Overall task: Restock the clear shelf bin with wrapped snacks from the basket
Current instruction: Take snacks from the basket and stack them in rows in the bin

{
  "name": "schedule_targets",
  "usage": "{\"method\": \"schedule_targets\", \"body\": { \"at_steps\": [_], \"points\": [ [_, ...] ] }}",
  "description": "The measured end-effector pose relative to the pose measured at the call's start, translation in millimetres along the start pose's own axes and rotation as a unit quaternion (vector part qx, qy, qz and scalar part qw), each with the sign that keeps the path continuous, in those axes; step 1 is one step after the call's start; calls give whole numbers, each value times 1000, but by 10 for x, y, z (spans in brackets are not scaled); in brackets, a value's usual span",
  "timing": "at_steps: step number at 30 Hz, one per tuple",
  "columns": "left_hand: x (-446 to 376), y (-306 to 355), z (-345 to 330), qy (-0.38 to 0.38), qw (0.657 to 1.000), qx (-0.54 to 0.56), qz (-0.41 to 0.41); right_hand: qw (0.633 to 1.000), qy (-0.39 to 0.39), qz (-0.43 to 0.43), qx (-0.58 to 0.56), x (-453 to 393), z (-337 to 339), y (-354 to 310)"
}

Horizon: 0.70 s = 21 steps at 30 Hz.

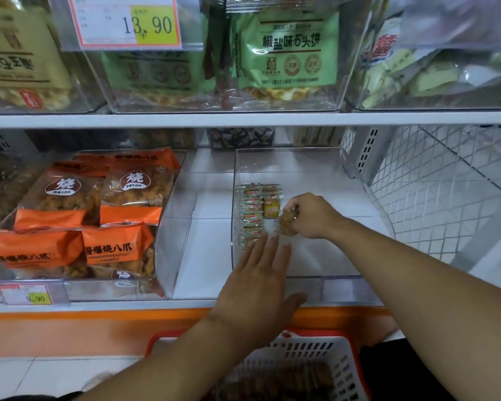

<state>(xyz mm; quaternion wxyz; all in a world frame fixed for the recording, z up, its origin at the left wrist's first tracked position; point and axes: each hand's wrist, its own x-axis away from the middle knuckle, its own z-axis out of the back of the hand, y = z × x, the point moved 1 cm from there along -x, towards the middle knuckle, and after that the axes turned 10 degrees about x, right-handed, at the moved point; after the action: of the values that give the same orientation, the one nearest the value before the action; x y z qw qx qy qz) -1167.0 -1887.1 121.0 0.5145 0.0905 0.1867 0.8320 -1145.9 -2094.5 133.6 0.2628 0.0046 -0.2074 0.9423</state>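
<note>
The left hand (261,273) reaches over the front lip of the clear shelf bin (342,277) with fingers spread flat, holding nothing, probably to steady the row of wrapped snacks (250,209) packed against the bin's left wall. Just right of that row, the right hand (310,217) pinches a small bunch of snacks (287,225), low over the bare floor, seemingly to start another row. Below, the basket (339,347) waits.
</note>
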Motion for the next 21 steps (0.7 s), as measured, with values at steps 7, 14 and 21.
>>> {"method": "schedule_targets", "body": {
  "at_steps": [7, 14, 21],
  "points": [
    [-76, 38, -61, -40, 995, -65, 68, 998, 49, 36, 5, -345, -261, -132],
    [-122, 22, -22, -54, 995, -62, 61, 997, 57, -40, -25, -436, -330, -118],
    [-97, 17, 0, -33, 997, -56, 33, 996, 68, -37, -51, -404, -375, -185]
  ]
}}
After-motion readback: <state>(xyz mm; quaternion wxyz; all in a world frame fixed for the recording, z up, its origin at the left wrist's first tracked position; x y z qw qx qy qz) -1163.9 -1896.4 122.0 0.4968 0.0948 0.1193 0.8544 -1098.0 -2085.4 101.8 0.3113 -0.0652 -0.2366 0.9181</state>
